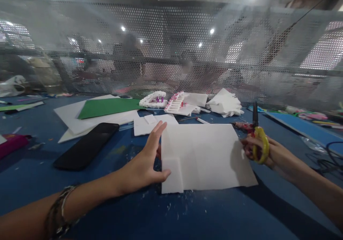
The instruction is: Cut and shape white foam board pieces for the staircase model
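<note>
- Blue worktop point(128, 220), bottom of frame: small white crumbs point(177, 215) scattered.
- White sheet point(209, 154), center to lower right: seems tipped up toward the wearer, probably for a clear look.
- Small white piece point(173, 183) on the sheet's lower left corner; left hand point(150, 158) thumb over it, fingers behind the edge. Grip narrow, on paper, likely to steady both.
- Right hand point(253, 149), right of center: grip closed round scissors point(261, 145), blades up, presumably to clear the paper. Can't tell if fingers pinch the sheet too.
- Black phone-like slab point(87, 145), left: flat, apart from the hands.
- Green sheet point(109, 108), upper left of center: on white sheets, maybe stacked to save room.
- Perforated screen point(171, 43), across top: backs the worktop.
</note>
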Motion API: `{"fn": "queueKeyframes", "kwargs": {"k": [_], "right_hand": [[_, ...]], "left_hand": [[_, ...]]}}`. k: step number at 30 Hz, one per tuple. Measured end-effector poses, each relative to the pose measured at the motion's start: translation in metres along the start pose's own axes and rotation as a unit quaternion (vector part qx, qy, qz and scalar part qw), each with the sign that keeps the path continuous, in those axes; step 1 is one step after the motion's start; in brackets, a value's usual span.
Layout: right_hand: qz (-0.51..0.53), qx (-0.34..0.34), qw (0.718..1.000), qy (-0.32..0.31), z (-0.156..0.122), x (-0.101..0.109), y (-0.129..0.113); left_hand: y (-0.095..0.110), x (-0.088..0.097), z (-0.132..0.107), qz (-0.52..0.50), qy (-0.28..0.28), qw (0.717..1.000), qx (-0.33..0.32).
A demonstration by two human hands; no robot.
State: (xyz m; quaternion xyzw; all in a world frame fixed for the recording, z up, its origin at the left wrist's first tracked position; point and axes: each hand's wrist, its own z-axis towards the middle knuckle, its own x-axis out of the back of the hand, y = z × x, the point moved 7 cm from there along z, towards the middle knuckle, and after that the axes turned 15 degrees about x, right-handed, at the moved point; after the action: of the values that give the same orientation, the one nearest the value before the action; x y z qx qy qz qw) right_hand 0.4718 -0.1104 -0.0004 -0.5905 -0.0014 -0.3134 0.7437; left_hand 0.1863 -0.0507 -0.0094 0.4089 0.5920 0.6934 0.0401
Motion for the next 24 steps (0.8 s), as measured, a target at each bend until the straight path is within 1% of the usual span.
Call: {"fn": "queueKeyframes", "kwargs": {"k": [2,3,4,6,7,10,14,17,20,22,24], "right_hand": [[0.037,-0.028,0.999,0.014,-0.004,-0.006,-0.003],[0.035,-0.029,0.999,0.009,-0.005,-0.009,-0.004],[0.029,-0.026,0.999,-0.011,-0.006,-0.014,-0.006],[0.016,-0.009,0.999,-0.048,-0.006,-0.023,-0.009],[0.013,0.004,0.998,-0.056,-0.006,-0.025,-0.012],[0.014,0.048,0.998,-0.022,-0.001,-0.024,-0.025],[0.015,0.073,0.997,-0.006,0.009,-0.024,-0.043],[0.038,0.078,0.996,0.017,0.016,-0.025,-0.055],[0.048,0.094,0.994,0.022,0.023,-0.029,-0.065],[0.044,0.110,0.993,0.024,0.028,-0.031,-0.069],[0.036,0.128,0.991,0.027,0.032,-0.032,-0.072]], "left_hand": [[-0.004,-0.005,0.001,-0.056,-0.031,0.998,0.019],[-0.005,-0.007,0.001,-0.088,-0.044,0.995,0.022],[-0.006,-0.009,0.001,-0.124,-0.054,0.990,0.027],[-0.008,-0.012,0.003,-0.199,-0.076,0.976,0.042],[-0.010,-0.012,0.005,-0.235,-0.081,0.967,0.054],[-0.015,-0.010,0.011,-0.310,-0.076,0.944,0.085],[-0.023,-0.004,0.017,-0.353,-0.066,0.925,0.128],[-0.029,0.000,0.018,-0.371,-0.041,0.914,0.158],[-0.029,0.001,0.018,-0.354,-0.044,0.920,0.164],[-0.026,0.002,0.017,-0.334,-0.041,0.930,0.147],[-0.024,0.006,0.017,-0.317,-0.023,0.941,0.120]]}}
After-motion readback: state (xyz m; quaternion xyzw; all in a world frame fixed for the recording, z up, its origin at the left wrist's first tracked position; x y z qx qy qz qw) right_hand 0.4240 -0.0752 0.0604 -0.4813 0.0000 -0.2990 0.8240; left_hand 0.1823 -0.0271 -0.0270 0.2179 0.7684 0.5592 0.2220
